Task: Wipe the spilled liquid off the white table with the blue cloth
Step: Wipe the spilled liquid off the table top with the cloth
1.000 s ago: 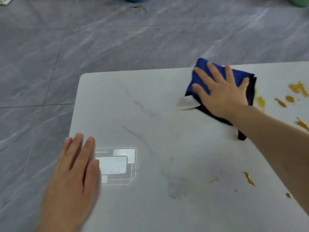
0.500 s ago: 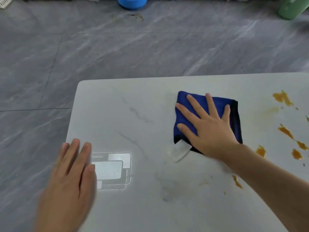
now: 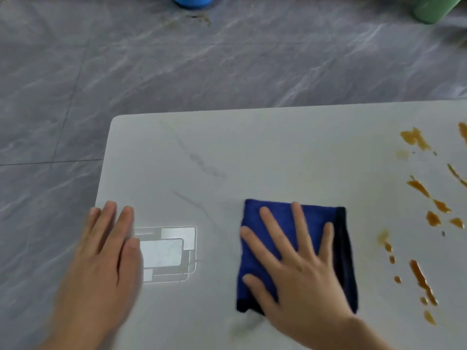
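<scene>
The right hand (image 3: 300,269), fingers spread and pressed flat on the folded blue cloth (image 3: 295,251), has dragged it from the far edge back toward the near edge of the white bench (image 3: 252,152) over the last second, leaving that strip free of drops. The orange-brown spill (image 3: 419,248) lies just right of the cloth, untouched, so most of the wiping seems still ahead. The left hand (image 3: 101,261) stays flat, fingers together, near the bench's left corner, beside a bright rectangular reflection (image 3: 166,253). Beyond lies a grey marbled floor (image 3: 227,59) with a blue container (image 3: 193,1) and a green one (image 3: 434,8).
</scene>
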A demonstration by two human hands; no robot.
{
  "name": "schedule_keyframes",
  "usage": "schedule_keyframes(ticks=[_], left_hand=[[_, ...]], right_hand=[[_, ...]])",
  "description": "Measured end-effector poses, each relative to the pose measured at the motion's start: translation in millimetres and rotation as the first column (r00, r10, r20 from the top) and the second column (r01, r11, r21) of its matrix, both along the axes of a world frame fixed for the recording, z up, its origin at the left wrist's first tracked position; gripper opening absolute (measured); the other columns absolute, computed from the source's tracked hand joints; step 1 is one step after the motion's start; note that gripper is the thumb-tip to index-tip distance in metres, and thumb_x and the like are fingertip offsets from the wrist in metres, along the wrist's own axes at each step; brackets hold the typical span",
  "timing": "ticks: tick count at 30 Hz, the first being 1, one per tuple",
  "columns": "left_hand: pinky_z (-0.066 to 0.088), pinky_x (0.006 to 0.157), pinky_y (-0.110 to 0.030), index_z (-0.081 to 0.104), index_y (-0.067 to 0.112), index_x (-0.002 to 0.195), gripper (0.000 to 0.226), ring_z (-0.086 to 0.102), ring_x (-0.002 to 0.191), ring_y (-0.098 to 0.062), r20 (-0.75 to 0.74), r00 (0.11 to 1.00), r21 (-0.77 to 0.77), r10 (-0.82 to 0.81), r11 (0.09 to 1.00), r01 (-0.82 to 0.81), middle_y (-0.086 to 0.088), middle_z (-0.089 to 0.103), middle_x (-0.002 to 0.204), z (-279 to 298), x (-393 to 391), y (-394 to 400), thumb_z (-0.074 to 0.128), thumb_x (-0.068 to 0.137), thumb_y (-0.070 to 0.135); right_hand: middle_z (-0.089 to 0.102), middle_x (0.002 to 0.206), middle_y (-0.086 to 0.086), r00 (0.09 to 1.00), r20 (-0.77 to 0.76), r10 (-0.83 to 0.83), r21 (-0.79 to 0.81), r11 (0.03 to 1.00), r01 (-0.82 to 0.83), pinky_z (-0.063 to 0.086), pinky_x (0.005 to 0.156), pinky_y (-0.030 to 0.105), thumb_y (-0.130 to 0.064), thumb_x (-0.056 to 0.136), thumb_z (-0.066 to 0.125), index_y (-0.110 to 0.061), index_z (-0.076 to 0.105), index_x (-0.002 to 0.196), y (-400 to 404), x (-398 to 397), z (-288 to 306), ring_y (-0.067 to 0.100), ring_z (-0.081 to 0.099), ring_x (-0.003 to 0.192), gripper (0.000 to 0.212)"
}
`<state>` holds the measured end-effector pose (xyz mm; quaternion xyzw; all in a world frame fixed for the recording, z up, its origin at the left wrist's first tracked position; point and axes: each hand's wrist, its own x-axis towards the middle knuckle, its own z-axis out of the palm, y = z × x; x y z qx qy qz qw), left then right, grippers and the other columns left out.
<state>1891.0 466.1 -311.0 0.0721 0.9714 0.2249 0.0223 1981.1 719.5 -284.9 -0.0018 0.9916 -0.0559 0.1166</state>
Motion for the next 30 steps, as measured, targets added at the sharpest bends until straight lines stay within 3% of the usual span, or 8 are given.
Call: schedule_keyframes(ticks=[5,8,12,14,17,20,24,30], left_hand=[[0.014,0.110,-0.033,0.033,0.022,0.141,0.067,-0.004,0.135,0.015,-0.016,1.000,0.005,-0.007,1.000,0.007,0.018,0.015,0.146,2,0,1,0.016,0.085,0.053],[0.016,0.109,-0.033,0.035,0.020,0.141,0.068,0.000,0.136,0.012,-0.025,1.000,0.000,-0.006,1.000,0.006,0.017,0.018,0.145,1,-1,1,0.016,0.084,0.054],[0.015,0.109,-0.034,0.035,0.018,0.141,0.068,0.000,0.137,0.010,-0.042,0.999,-0.007,-0.021,1.000,0.021,0.016,0.017,0.146,-3,-2,-3,0.016,0.085,0.053],[0.017,0.109,-0.037,0.036,0.018,0.141,0.066,0.002,0.138,0.007,-0.056,0.998,-0.014,-0.023,1.000,0.022,0.014,0.018,0.147,-6,-3,-3,0.017,0.087,0.052],[0.018,0.109,-0.040,0.037,0.014,0.140,0.067,0.002,0.138,0.008,-0.074,0.997,-0.010,-0.026,1.000,0.026,0.004,0.023,0.151,-7,-3,-2,0.017,0.087,0.050],[0.015,0.112,-0.039,0.037,0.012,0.139,0.069,0.007,0.139,-0.001,-0.068,0.997,0.004,-0.021,1.000,0.021,-0.001,0.024,0.152,-7,-3,-1,0.017,0.086,0.051],[0.012,0.114,-0.036,0.037,0.012,0.140,0.071,0.010,0.143,-0.013,-0.058,0.998,0.010,-0.021,1.000,0.021,-0.003,0.024,0.153,-5,-2,-1,0.018,0.085,0.052],[0.009,0.114,-0.030,0.036,0.011,0.140,0.067,0.010,0.143,-0.015,-0.088,0.994,-0.019,-0.060,0.998,0.058,-0.008,0.024,0.153,-8,-3,-6,0.019,0.088,0.049]], right_hand=[[0.020,0.155,-0.008,0.999,-0.053,0.003,0.030,1.000,-0.001,0.013,0.098,0.075,-0.062,0.086,0.016,-0.046,0.023,0.141,8,-46,-3,0.040,0.012,0.141,0.057],[-0.006,0.156,-0.015,0.980,-0.059,-0.191,0.046,0.980,0.193,0.000,0.103,0.071,-0.067,0.082,-0.002,-0.051,-0.005,0.140,47,-62,-9,0.031,-0.014,0.143,0.060],[-0.016,0.155,-0.015,0.905,0.003,-0.426,0.060,0.903,0.425,-0.002,0.105,0.069,-0.068,0.077,-0.009,-0.051,-0.016,0.138,80,-31,-5,0.026,-0.023,0.141,0.063],[-0.012,0.156,-0.012,0.916,-0.003,-0.402,0.073,0.913,0.401,0.003,0.104,0.071,-0.068,0.082,-0.005,-0.049,-0.011,0.141,69,-1,-3,0.030,-0.018,0.142,0.061],[0.023,0.154,-0.001,0.973,0.021,-0.230,0.038,0.973,0.230,0.020,0.093,0.077,-0.062,0.086,0.020,-0.037,0.029,0.141,30,31,4,0.043,0.014,0.140,0.061],[0.032,0.151,0.002,0.997,0.019,-0.075,0.032,0.997,0.074,0.023,0.090,0.078,-0.060,0.087,0.028,-0.034,0.039,0.137,8,34,4,0.048,0.024,0.135,0.057],[0.031,0.151,-0.003,0.998,0.000,-0.061,0.043,0.997,0.061,0.021,0.093,0.076,-0.059,0.087,0.025,-0.039,0.035,0.139,22,8,2,0.044,0.023,0.137,0.056],[-0.002,0.157,-0.012,0.965,-0.013,-0.262,0.112,0.959,0.262,0.005,0.103,0.070,-0.064,0.083,-0.002,-0.047,-0.005,0.142,57,2,-6,0.031,-0.010,0.143,0.062]])
